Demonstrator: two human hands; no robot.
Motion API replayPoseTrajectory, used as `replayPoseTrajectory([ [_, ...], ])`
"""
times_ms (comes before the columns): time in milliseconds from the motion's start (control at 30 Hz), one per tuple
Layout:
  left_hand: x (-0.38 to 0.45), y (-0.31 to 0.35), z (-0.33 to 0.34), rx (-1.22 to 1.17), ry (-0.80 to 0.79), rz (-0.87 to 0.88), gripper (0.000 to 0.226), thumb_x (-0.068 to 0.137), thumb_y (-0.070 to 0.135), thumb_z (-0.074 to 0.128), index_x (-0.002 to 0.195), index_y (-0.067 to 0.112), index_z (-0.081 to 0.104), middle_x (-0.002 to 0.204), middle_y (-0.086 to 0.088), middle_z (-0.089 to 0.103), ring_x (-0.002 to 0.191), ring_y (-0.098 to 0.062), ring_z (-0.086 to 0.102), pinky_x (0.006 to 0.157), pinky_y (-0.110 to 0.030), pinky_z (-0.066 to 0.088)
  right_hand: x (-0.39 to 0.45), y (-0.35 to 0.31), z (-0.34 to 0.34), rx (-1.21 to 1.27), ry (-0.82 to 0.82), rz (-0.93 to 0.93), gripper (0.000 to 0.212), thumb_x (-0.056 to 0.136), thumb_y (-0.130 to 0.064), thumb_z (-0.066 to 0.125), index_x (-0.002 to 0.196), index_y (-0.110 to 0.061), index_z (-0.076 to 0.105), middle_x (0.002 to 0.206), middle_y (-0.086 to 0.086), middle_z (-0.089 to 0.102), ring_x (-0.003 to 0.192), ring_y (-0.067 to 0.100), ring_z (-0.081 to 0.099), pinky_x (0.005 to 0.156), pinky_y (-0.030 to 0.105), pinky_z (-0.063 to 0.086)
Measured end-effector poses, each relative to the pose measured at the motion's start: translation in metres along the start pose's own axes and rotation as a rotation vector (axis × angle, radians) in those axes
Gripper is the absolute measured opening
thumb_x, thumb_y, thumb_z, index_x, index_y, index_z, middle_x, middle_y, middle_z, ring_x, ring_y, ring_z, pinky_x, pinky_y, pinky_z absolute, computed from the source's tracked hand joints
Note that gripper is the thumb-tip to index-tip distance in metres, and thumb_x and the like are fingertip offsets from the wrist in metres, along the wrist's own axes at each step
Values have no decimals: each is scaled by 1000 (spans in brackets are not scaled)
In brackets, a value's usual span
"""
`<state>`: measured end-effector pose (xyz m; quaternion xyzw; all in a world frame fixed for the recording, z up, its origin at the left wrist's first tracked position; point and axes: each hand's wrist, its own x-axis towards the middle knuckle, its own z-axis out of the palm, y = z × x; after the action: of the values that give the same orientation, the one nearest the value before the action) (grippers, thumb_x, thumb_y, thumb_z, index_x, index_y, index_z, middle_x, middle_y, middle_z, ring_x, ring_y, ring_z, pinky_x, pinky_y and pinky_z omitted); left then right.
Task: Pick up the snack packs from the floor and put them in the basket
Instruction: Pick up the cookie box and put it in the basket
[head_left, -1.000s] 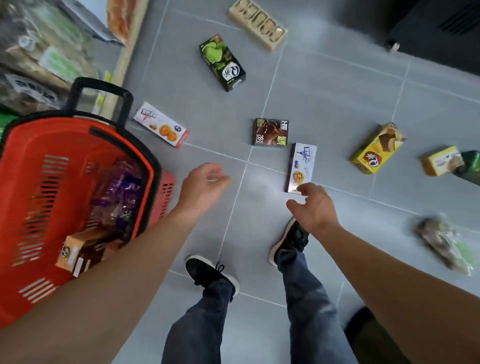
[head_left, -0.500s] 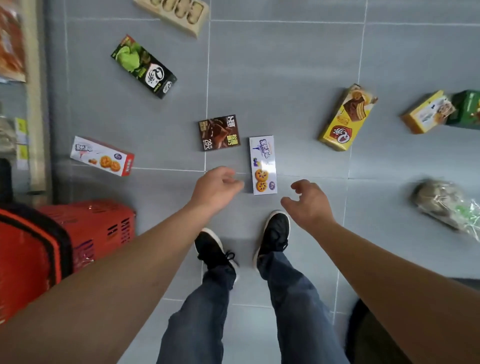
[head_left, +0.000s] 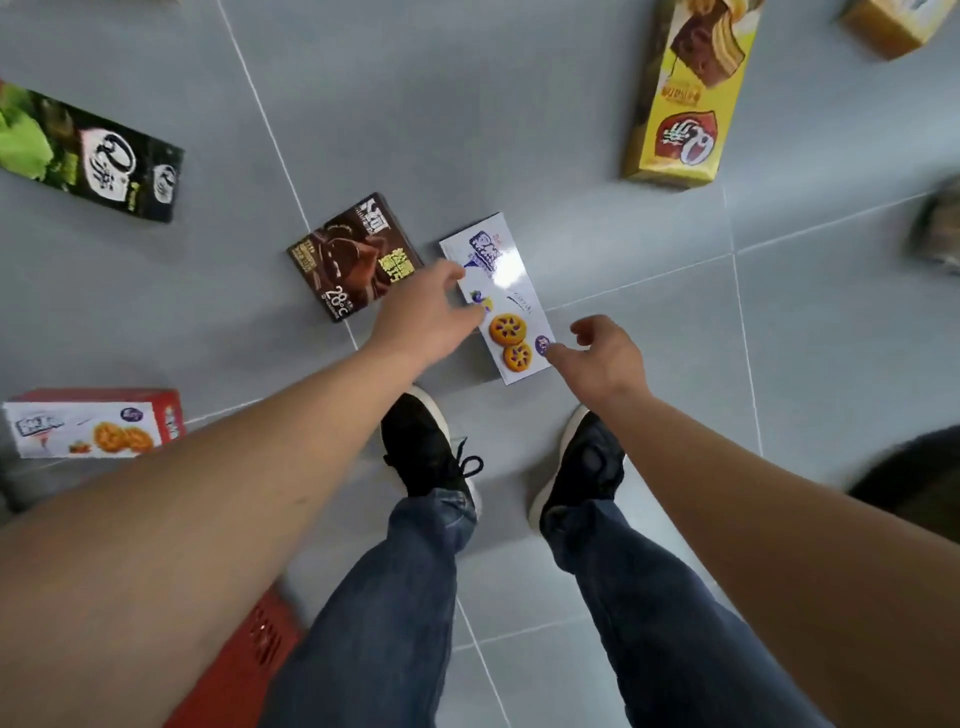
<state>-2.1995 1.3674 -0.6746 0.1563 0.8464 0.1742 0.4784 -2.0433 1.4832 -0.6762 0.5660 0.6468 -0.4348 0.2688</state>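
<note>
Grey floor tiles (head_left: 519, 130) filled the view, and much around the edges was cut off. At far left the green-and-black box (head_left: 93, 156) ran out of frame, and below it the red-and-white biscuit box (head_left: 93, 423) lost its left end to the edge. Only a red corner of the basket (head_left: 249, 660) showed at the bottom, between the left forearm and the jeans, so its contents could not be seen. The brown chocolate box (head_left: 353, 257) lay just left of the white-and-purple biscuit box (head_left: 501, 296), its lower right corner hidden behind the left hand (head_left: 426, 312). That hand reached over the white-and-purple box's left edge with fingers loosely spread; whether the fingertips actually touched the box could not be told. The right hand (head_left: 602, 358) hovered at the box's lower right corner, fingers half curled and holding nothing, the thumb tip at or just beside the corner. Farther right, the yellow cake box (head_left: 680, 104) ran past the top edge, another yellow box (head_left: 893, 21) showed only a corner, and a blurred wrapped pack (head_left: 937, 228) at the right edge was too smeared to make out.
</note>
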Motion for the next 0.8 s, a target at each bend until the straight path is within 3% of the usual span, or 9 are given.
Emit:
replayPoseTrajectory([
  [267, 94, -14, 30, 134, 19, 122, 62, 82, 26, 74, 139, 11, 51, 138, -10, 55, 127, -25, 51, 101, -24, 36, 76, 35, 58, 338, 77, 290, 64, 84, -34, 72, 139, -14, 45, 136, 6, 52, 117, 23, 54, 83, 27, 39],
  [367, 124, -25, 47, 118, 23, 94, 67, 79, 24, 75, 139, 12, 48, 138, -7, 51, 126, -20, 48, 93, -16, 30, 97, 55, 79, 539, 93, 489, 75, 78, -38, 78, 138, -12, 41, 126, 7, 55, 104, 24, 54, 82, 31, 41],
  [433, 136, -31, 54, 115, 23, 69, 66, 79, 22, 75, 138, 13, 47, 135, -2, 54, 120, -14, 51, 90, -14, 30, 107, 64, 95, 683, 43, 597, 65, 75, -41, 78, 124, -7, 52, 109, 10, 59, 89, 24, 53, 79, 36, 47],
  [500, 142, -36, 60, 118, 36, 71, 63, 78, 21, 74, 136, 13, 48, 129, -1, 60, 115, -16, 55, 99, -21, 37, 114, 67, 104, 806, 40, 640, 35, 78, -36, 77, 92, -7, 63, 89, 10, 62, 78, 24, 56, 85, 41, 57],
  [533, 144, -37, 63, 122, 58, 68, 61, 77, 22, 73, 133, 13, 50, 126, -1, 62, 116, -20, 56, 105, -29, 40, 117, 68, 105, 856, 60, 652, 27, 78, -32, 76, 80, -9, 61, 85, 11, 63, 77, 25, 59, 89, 45, 57],
  [600, 148, -40, 64, 162, 92, 26, 56, 73, 26, 72, 125, 14, 55, 122, -3, 65, 117, -26, 57, 108, -41, 39, 121, 63, 106, 931, 78, 684, 24, 78, -28, 76, 76, -11, 60, 89, 13, 69, 78, 25, 65, 88, 47, 57],
  [667, 150, -45, 66, 201, 100, -59, 47, 74, 30, 69, 118, 15, 60, 120, -3, 66, 117, -27, 56, 107, -40, 37, 123, 62, 102, 947, 127, 659, 22, 80, -29, 76, 84, -13, 62, 90, 10, 70, 79, 24, 68, 83, 41, 59],
  [800, 134, -48, 68, 126, 101, -119, 42, 70, 38, 63, 108, 21, 67, 114, -4, 68, 113, -28, 56, 101, -42, 43, 118, 57, 75, 910, 246, 509, 21, 86, -27, 72, 103, -15, 68, 79, -5, 66, 70, 12, 65, 57, 21, 53],
])
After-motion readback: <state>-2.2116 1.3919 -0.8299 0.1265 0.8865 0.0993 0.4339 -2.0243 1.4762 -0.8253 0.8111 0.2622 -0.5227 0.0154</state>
